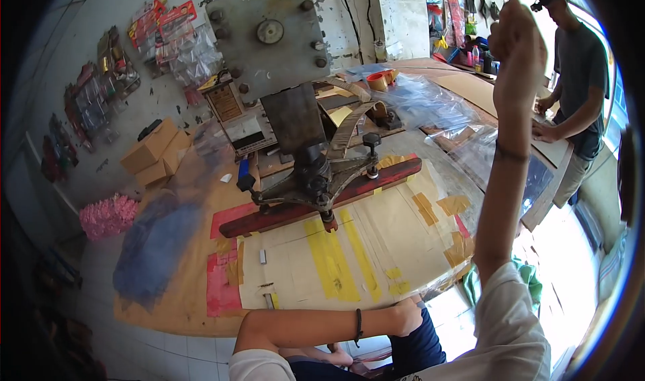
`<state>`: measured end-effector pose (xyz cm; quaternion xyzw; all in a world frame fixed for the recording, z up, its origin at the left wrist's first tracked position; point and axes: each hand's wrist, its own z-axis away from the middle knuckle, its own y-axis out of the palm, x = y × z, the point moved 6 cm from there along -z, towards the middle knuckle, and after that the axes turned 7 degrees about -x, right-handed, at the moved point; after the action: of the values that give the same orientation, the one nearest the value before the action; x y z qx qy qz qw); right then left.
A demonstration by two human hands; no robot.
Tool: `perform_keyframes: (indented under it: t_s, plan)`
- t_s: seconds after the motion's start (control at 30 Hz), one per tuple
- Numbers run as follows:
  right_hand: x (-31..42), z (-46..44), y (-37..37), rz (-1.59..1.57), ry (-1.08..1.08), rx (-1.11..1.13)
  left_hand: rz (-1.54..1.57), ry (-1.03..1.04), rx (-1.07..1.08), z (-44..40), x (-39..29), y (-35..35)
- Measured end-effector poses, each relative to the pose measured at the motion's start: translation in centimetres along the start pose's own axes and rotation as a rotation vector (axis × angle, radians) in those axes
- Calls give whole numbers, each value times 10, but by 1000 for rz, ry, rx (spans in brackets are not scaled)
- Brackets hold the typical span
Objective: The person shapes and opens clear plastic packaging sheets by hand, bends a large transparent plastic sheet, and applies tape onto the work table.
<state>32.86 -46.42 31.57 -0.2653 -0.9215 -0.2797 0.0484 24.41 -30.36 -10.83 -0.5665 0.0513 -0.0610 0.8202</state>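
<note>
My right hand (517,41) is raised high at the right, its fingers folded into a fist; whatever may be inside is hidden. Low in front of me, my left forearm lies across the table's near edge, and my left hand (406,316) rests by dark cloth over a knee, its fingers mostly hidden. Ahead stands a press machine (269,35) with a bolted metal plate. Beneath it, a metal bracket (316,179) with black knobs carries a long dark red bar (269,221). The bar lies over a beige sheet (396,230) marked with yellow, brown and red tape.
Blue clear plastic film (158,246) lies at the left, near a cardboard box (158,154) and a pink bundle (109,216). More clear film (430,99) and tape rolls (381,80) are behind. Another person (581,65) works at the right table. Packets (178,38) hang on the wall.
</note>
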Motion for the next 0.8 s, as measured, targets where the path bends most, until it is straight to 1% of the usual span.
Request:
perform_keyframes:
  t_s: [0.03, 0.07, 0.1, 0.13, 0.17, 0.2, 0.23, 0.27, 0.3, 0.4, 0.43, 0.5, 0.57, 0.67, 0.7, 0.77, 0.8]
  plan:
    - [-35, -12, -14, 129, 17, -7, 12, -5, 170, 6, -2, -11]
    - [-73, -10, -27, 428, 16, 70, 37, -11, 178, 5, -3, -11]
    - [-122, -3, -36, 522, -184, 275, 60, -21, 186, 3, -3, -9]
    - [-166, 17, -50, 759, -65, 572, 83, -32, 196, 3, -2, -8]
    - [-208, 46, -67, 873, -179, 872, 81, -46, 187, 3, -1, -9]
    - [-259, 89, -107, 813, -45, 1001, 106, -29, 144, 1, 0, -6]
    - [-259, 132, -130, 866, -182, 1135, 135, -11, 102, -2, 0, 0]
    - [-275, 169, -152, 1133, -148, 1389, 166, 6, 61, -4, 1, 4]
    - [-278, 166, -169, 897, 36, 1172, 166, 7, 56, -3, 2, 2]
    - [-274, 165, -167, 891, 198, 1212, 170, 5, 63, 4, -1, 0]
    - [-270, 167, -163, 868, 112, 1216, 174, -2, 69, 6, -1, 1]
    - [-263, 171, -159, 821, 39, 1199, 158, -48, 53, 10, -1, -7]
    - [-269, 171, -162, 774, -57, 1187, 165, -34, 104, 12, 0, -11]
    - [-271, 165, -161, 727, 251, 1276, 166, -12, 248, 17, 1, -22]
    - [-270, 163, -162, 725, 304, 1239, 165, -7, 319, 18, 1, -26]
    - [-265, 162, -162, 745, 287, 1236, 164, -8, 480, 24, 1, -32]
    - [-264, 163, -163, 752, 279, 1234, 163, -1, 496, 24, 1, -36]
